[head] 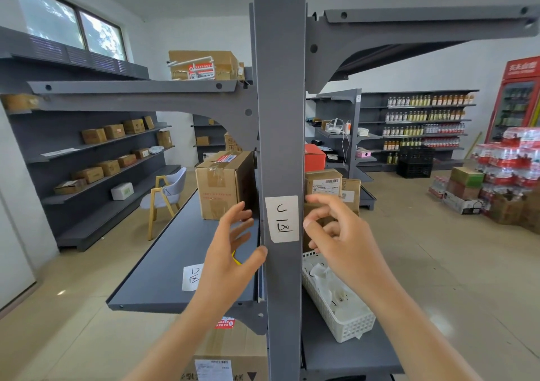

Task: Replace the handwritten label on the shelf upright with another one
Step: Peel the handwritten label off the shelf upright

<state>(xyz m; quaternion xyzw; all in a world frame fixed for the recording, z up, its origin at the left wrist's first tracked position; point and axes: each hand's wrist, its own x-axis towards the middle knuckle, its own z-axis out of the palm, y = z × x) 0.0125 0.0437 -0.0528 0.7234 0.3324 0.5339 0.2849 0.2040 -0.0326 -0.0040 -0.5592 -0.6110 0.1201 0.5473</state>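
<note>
A white handwritten label [282, 218] is stuck on the front face of the grey shelf upright [280, 94] at chest height. My left hand [233, 252] is open just left of the upright, its thumb touching the upright's left edge below the label. My right hand [336, 231] hovers at the upright's right edge beside the label, fingers curled and apart, holding nothing that I can see. Another white handwritten label [191, 277] lies flat on the grey shelf [163, 263] to the left, partly hidden by my left wrist.
A white plastic basket [347, 325] of paper slips sits on the right shelf below my right hand. Cardboard boxes [223, 184] stand on the shelves on both sides of the upright. A chair [168, 193] stands in the left aisle; stacked drink crates [508, 170] fill the far right.
</note>
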